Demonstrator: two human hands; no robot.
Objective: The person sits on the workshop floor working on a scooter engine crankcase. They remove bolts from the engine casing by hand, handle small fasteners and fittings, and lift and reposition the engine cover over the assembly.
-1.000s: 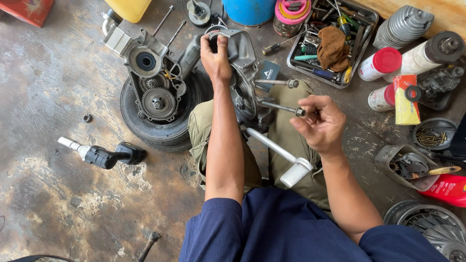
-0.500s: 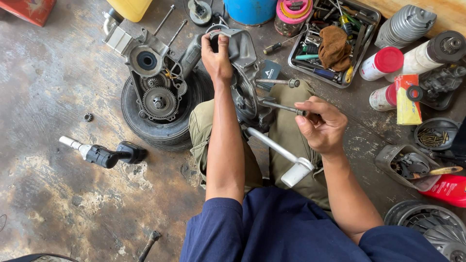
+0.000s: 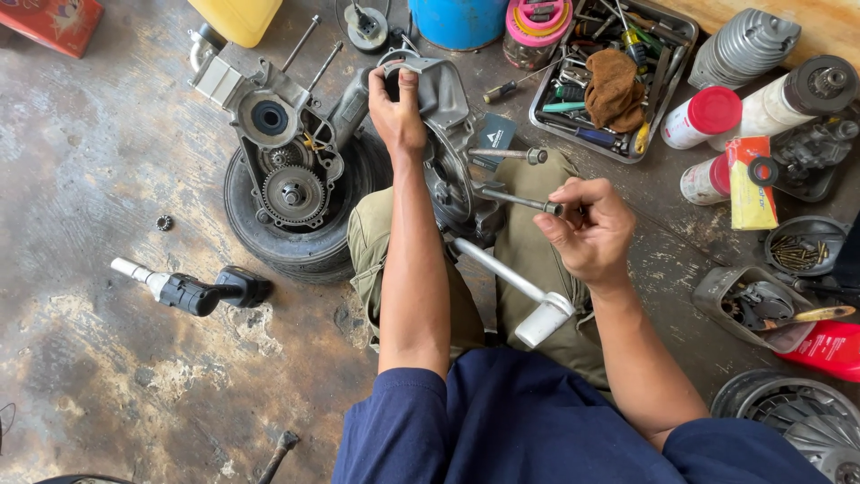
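Left hand (image 3: 397, 112) closed over the cast-aluminium engine casing (image 3: 443, 99); right hand (image 3: 587, 229) pinching a slender steel stud (image 3: 511, 197) in it

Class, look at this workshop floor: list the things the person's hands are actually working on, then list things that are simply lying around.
In hand:
left hand gripping the engine casing
right hand on the long stud

Lying about:
tyre
tool tray
black-and-white tool
red-capped bottle
yellow can
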